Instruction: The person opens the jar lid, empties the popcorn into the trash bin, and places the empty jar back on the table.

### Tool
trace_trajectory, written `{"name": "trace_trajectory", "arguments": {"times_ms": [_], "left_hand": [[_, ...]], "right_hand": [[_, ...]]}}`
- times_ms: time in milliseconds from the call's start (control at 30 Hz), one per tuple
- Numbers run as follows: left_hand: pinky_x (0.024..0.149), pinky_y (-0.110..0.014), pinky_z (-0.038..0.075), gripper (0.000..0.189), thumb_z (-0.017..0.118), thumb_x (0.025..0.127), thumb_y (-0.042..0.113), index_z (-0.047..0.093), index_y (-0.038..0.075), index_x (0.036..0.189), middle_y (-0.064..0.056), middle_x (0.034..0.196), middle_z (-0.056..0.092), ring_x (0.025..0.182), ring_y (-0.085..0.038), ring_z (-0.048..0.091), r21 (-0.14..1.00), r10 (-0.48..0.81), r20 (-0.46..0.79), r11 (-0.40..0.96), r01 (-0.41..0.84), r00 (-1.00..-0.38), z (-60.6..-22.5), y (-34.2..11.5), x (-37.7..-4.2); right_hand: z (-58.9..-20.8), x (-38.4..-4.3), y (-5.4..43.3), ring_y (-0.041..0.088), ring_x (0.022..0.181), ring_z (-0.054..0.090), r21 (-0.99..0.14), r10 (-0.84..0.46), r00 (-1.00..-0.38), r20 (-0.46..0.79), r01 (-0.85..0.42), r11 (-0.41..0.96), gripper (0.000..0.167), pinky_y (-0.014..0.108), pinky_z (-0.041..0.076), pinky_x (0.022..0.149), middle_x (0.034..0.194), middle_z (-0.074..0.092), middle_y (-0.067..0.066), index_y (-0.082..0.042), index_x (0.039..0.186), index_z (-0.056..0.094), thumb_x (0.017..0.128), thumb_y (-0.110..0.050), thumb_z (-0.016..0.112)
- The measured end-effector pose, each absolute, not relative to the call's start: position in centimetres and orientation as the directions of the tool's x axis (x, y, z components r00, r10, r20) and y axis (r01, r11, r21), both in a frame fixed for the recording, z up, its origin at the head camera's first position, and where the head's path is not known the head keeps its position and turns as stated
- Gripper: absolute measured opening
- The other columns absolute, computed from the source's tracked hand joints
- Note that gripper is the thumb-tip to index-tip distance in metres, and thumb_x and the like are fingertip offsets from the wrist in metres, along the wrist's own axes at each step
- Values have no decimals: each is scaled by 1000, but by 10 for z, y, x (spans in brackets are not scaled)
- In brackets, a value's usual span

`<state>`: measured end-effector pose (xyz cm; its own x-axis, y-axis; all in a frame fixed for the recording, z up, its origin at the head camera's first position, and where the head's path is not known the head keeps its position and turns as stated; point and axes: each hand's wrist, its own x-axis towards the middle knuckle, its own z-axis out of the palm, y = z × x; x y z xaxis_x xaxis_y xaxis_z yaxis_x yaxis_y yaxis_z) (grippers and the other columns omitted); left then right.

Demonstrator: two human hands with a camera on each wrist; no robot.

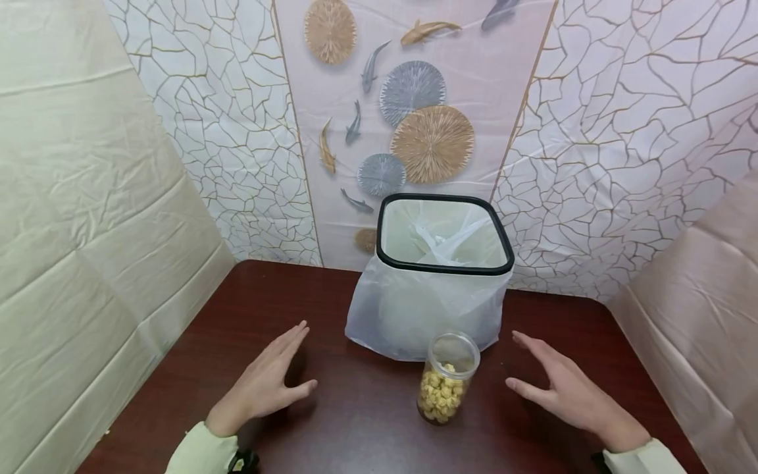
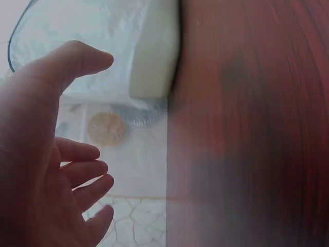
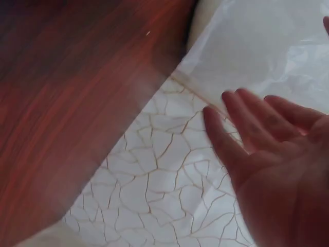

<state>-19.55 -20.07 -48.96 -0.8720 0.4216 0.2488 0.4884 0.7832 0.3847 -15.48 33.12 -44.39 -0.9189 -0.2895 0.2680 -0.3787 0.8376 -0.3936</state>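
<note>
A clear plastic jar without a lid stands on the table, its lower part filled with yellow popcorn. Behind it is a white trash bin with a black rim, lined with a thin translucent bag that hangs over the outside. To the left of the jar, my left hand hovers with fingers extended and thumb apart, holding nothing. My right hand is on the other side, nearer the jar, also empty with its fingers stretched forward. In the wrist views, both the left hand and right hand appear apart from the bin.
The dark red wooden table ends at a patterned wall covering behind the bin. Beige quilted fabric rises along the left side, and similar fabric along the right. A small crumb lies near the left edge.
</note>
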Motion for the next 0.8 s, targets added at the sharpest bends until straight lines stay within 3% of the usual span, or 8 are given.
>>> {"name": "trace_trajectory", "arguments": {"times_ms": [100,233,333,567,800], "left_hand": [[120,-59,42,97,83,87,40,33,13,166,-5,174,32,158,-31,38,458,436,266,728,510,-860,-486,-194,-191],[118,-58,44,97,86,84,29,34,19,166,1,171,38,155,-26,42,536,451,308,645,545,-837,-484,-183,-190],[116,-55,47,95,86,83,25,37,21,164,3,167,44,152,-23,47,575,457,340,591,566,-822,-483,-173,-189],[111,-47,52,82,88,81,24,53,15,155,-2,153,61,141,-22,59,652,462,420,445,613,-782,-482,-144,-188],[114,-41,52,78,87,81,24,57,16,152,-1,151,63,141,-17,59,708,504,420,337,620,-754,-482,-108,-192]], "right_hand": [[-444,-154,326,18,116,70,-401,-326,-872,364,-463,790,78,12,49,96,133,71,3,-9,150,54,84,-33,89],[-439,-153,317,1,109,69,-457,-347,-848,401,-513,727,78,10,50,95,128,73,-6,-15,147,58,79,-29,94],[-434,-153,309,0,112,69,-506,-364,-839,403,-536,676,80,12,52,97,129,73,-5,-18,148,58,78,-27,95],[-424,-155,293,1,117,69,-564,-412,-808,421,-589,579,81,12,50,101,133,73,1,-10,148,57,78,-21,95],[-419,-162,279,4,120,69,-593,-436,-804,405,-594,544,83,11,48,105,139,70,4,-14,150,56,78,-23,95]]}}
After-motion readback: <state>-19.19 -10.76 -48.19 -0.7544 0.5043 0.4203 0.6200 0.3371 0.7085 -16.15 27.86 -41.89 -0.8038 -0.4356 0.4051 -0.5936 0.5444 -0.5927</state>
